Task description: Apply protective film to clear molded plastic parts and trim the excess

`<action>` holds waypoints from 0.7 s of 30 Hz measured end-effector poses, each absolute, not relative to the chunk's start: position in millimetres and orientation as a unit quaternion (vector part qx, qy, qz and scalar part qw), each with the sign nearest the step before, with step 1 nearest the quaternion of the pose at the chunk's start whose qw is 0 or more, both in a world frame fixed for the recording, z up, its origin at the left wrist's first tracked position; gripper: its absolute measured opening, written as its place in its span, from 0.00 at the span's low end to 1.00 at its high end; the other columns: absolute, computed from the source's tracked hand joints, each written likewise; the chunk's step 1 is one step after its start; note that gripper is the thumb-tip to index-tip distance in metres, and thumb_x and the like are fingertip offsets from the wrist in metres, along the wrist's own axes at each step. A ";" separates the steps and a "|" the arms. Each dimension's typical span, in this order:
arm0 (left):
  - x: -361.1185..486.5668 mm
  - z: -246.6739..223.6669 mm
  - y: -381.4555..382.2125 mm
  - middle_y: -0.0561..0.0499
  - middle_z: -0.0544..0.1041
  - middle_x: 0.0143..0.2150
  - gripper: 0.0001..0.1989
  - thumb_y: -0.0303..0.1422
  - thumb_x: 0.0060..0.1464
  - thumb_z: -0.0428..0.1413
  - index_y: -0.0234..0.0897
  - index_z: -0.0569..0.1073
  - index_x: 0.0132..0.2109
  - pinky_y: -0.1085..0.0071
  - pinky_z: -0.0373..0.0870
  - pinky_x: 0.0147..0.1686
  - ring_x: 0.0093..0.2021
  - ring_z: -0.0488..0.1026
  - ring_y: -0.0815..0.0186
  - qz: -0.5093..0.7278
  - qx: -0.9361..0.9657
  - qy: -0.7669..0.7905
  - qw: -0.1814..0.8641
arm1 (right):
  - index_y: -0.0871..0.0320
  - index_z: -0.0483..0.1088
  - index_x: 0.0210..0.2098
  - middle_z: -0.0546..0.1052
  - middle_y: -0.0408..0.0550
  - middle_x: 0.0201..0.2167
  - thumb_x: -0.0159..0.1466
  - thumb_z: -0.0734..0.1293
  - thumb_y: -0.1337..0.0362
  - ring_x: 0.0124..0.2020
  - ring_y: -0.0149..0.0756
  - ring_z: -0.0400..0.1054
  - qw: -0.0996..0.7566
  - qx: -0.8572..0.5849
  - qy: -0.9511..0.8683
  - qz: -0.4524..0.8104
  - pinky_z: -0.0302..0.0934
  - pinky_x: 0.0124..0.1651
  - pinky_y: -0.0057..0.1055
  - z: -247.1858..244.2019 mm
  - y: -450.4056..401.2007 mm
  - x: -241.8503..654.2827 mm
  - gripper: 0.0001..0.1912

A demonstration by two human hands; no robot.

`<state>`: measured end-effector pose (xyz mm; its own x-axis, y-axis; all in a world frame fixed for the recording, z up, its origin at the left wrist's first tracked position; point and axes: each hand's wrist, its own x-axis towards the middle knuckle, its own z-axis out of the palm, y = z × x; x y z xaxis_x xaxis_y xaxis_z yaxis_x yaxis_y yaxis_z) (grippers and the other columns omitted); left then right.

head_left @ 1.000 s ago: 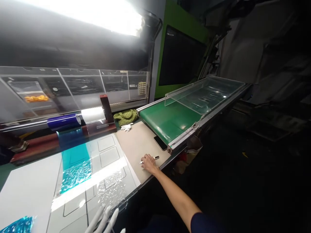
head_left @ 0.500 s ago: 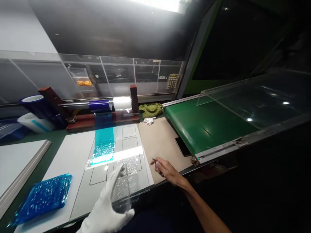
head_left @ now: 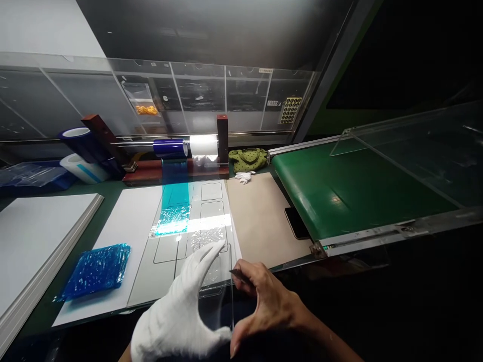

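My left hand (head_left: 184, 306), in a white glove, grips a clear thin panel (head_left: 226, 296) between fingertips and thumb, at opposite ends. The panel stands nearly edge-on over the table's front edge. My bare right hand (head_left: 267, 296) is close on its right side, fingers curled around a small dark pointed tool (head_left: 237, 274); its exact kind is unclear. The right thumb is stretched away, near the panel's lower end. Behind the hands, clear film (head_left: 207, 236) and teal film (head_left: 175, 203) lie over a sheet with outlined rounded rectangles (head_left: 162, 274).
A blue film-wrapped stack (head_left: 96, 271) lies left, beside thick white sheets (head_left: 41, 226). Film rolls (head_left: 169, 148) sit on a wooden stand (head_left: 222, 141) at the back. On the right are a phone (head_left: 297, 222), a green conveyor belt (head_left: 347, 196) and a green pouch (head_left: 248, 160).
My right hand has come in beside the panel, its thumb now spread. The left hand with the panel has moved right and turned the panel more edge-on. The camera view has shifted.
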<state>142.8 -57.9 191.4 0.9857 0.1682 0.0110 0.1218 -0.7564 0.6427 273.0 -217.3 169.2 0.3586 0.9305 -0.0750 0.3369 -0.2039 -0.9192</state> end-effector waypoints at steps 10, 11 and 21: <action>137.8 189.1 -57.8 0.43 0.50 0.68 0.56 0.43 0.37 0.64 0.43 0.40 0.67 0.53 0.57 0.62 0.66 0.50 0.50 0.026 0.935 0.064 0.349 | 0.55 0.57 0.27 0.60 0.38 0.26 0.28 0.78 0.43 0.29 0.28 0.52 0.413 -0.710 -0.444 0.358 0.51 0.26 0.23 162.2 -214.8 272.2 0.38; 137.9 188.6 -57.7 0.43 0.50 0.68 0.56 0.43 0.37 0.64 0.43 0.40 0.67 0.53 0.57 0.62 0.66 0.50 0.50 0.026 0.934 0.062 0.351 | 0.55 0.56 0.26 0.59 0.37 0.25 0.29 0.78 0.43 0.27 0.27 0.51 0.415 -0.707 -0.444 0.361 0.49 0.25 0.23 162.3 -214.5 271.8 0.37; 148.4 192.0 -56.6 0.44 0.49 0.68 0.56 0.46 0.37 0.64 0.43 0.41 0.67 0.56 0.56 0.63 0.66 0.51 0.51 0.017 0.933 0.050 0.355 | 0.56 0.52 0.23 0.56 0.36 0.21 0.44 0.74 0.42 0.24 0.25 0.46 0.475 -0.667 -0.440 0.369 0.42 0.24 0.25 167.8 -217.9 264.1 0.31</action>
